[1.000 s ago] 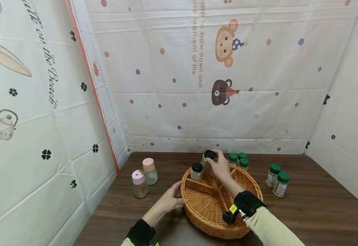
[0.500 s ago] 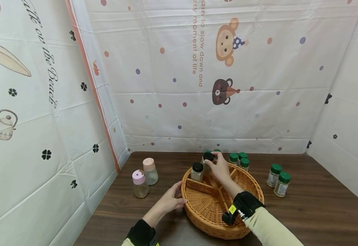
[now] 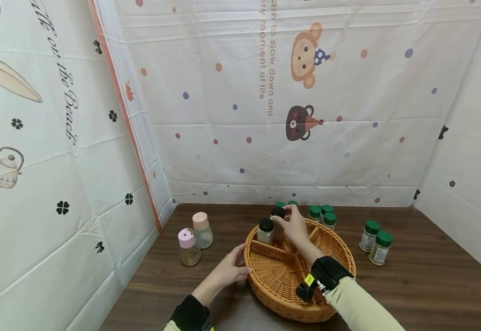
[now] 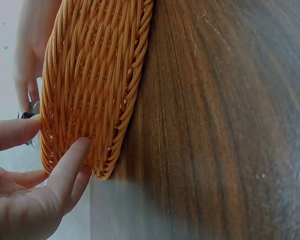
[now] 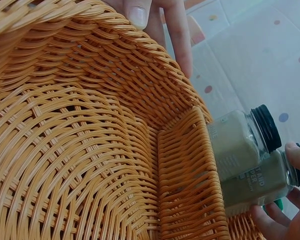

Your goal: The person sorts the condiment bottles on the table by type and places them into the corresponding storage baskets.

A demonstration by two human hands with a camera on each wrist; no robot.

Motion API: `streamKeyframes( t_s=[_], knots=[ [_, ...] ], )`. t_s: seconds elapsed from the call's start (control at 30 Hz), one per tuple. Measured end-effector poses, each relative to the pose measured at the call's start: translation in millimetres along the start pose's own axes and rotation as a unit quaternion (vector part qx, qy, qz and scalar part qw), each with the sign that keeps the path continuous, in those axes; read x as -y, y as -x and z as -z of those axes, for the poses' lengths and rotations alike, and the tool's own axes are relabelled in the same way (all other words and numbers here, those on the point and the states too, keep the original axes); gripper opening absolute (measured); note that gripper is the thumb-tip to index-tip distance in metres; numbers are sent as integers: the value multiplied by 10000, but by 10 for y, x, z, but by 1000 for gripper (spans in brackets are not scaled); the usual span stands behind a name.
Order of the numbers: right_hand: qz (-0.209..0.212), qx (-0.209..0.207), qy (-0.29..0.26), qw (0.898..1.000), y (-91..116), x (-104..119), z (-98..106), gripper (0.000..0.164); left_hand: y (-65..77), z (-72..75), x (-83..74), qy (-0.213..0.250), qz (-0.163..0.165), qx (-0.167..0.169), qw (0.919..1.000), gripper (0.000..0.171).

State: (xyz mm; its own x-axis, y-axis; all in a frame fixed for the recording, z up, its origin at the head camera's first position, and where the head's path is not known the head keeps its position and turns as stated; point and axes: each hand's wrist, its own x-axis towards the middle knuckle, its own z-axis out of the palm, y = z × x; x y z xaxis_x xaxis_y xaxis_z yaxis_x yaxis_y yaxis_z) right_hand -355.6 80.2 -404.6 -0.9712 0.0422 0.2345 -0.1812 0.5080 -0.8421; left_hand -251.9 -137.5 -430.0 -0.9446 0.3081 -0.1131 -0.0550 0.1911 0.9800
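My right hand (image 3: 296,230) pinches a black-capped spice jar (image 3: 279,212) by its top, in the back left compartment of a round wicker basket (image 3: 271,276). Beside it in the same compartment stands a second black-capped jar (image 3: 264,232). In the right wrist view, the held jar (image 5: 260,182) sits close against the other jar (image 5: 235,142), both partly behind the woven divider (image 5: 187,175). On the basket's left side, my left hand (image 3: 225,270) grips the rim, thumb at the top and fingers along the outer wall, as the left wrist view shows of the fingers (image 4: 70,165).
Left of the basket stand a pink-capped shaker (image 3: 202,232) and a lilac-capped shaker (image 3: 189,248). Several green-capped jars (image 3: 329,219) stand behind the basket, and two more green-capped jars (image 3: 378,249) to its right. Printed cloth (image 3: 240,151) hangs around the wooden table (image 3: 434,271).
My right hand has lowered the black-capped jar slightly into the compartment, and two green caps behind it have come into view. The left hand stays at the basket's rim.
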Motion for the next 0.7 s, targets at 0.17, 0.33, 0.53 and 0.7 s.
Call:
streamKeyframes(
  t_s=[0.17, 0.33, 0.53, 0.7],
  knots=[
    [20, -24, 72, 10000, 2, 0, -19, 50, -3, 2, 7, 28, -21, 15, 10000, 76],
    [54, -10, 96, 9999, -5, -11, -32, 51, -8, 7, 11, 27, -60, 41, 10000, 76],
    [142, 0, 396, 9991, -52, -30, -44, 53, -4, -1, 2, 42, -98, 54, 9999, 76],
    [88, 84, 506, 9986, -79, -43, -50, 50, -8, -1, 8, 72, -97, 57, 9999, 76]
  ],
)
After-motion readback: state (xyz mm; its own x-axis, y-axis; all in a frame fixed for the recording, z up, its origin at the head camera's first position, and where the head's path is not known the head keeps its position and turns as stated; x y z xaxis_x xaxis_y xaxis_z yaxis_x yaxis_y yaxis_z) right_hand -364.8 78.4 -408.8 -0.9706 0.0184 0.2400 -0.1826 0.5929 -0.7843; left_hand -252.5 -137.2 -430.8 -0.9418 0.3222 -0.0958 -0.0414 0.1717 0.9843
